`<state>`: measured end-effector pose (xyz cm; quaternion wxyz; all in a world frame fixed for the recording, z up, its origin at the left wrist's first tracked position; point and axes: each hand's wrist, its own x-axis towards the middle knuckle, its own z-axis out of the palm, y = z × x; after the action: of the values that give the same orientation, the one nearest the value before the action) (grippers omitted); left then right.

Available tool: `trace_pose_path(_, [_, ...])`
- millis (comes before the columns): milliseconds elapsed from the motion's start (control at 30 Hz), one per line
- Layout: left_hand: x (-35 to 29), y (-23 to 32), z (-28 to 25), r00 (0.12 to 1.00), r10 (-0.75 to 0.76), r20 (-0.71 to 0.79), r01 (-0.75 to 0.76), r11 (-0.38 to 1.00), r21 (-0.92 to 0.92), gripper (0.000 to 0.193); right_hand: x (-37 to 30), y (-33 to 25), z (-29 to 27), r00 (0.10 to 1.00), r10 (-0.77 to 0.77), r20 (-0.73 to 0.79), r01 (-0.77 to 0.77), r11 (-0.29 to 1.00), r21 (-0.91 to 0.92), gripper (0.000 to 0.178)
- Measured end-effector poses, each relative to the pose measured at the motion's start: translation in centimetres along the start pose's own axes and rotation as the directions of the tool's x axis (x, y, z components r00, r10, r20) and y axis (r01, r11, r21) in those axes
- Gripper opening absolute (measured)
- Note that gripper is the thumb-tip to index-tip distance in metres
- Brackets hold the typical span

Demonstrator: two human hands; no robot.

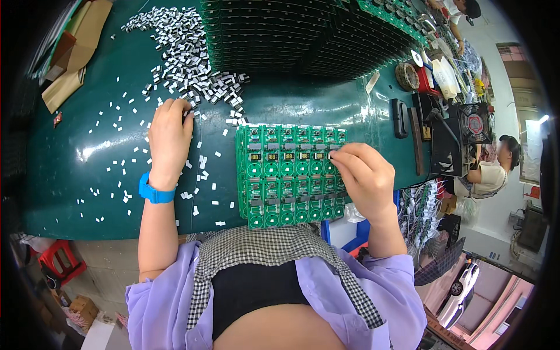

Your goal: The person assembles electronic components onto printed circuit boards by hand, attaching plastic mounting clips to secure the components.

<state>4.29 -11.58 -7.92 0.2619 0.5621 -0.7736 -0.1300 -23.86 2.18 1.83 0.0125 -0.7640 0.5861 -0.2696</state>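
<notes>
A stack of green circuit-board panels (271, 201) lies flat in front of me, divided into rows of identical small boards. Along its upper row sit several small digit displays (289, 156). My right hand (367, 175) reaches over the panel's right side, thumb and forefinger pinched on a small white piece at the end of that display row. To the left, my left hand (169, 137) rests at the lower edge of a heap of small white-topped display modules (186, 55). Its fingers are curled with the thumb against them; what they hold is too small to tell.
Small white slips (116, 125) are scattered over the green table (58, 175). Tall stacks of circuit panels (280, 41) stand at the back. A cardboard box (79, 49) is far left; a black fan (472, 122) stands right. Two other people (487, 172) are at the right.
</notes>
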Motion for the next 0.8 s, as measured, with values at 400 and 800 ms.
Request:
trace_pose_path(400, [-2.8, 7.8, -7.4, 0.865, 0.146, 0.480, 0.445, 0.218, -0.869, 0.021, -0.5, -3.2, -1.6, 0.991, 0.133, -0.008, -0.113, 0.874, 0.472, 0.038])
trace_pose_path(800, [-5.0, 11.2, -5.5, 0.749, 0.311, 0.586, 0.599, 0.062, -0.799, 0.015, -1.2, -4.2, 1.2, 0.975, 0.192, 0.111, -0.205, 0.587, 0.783, 0.024])
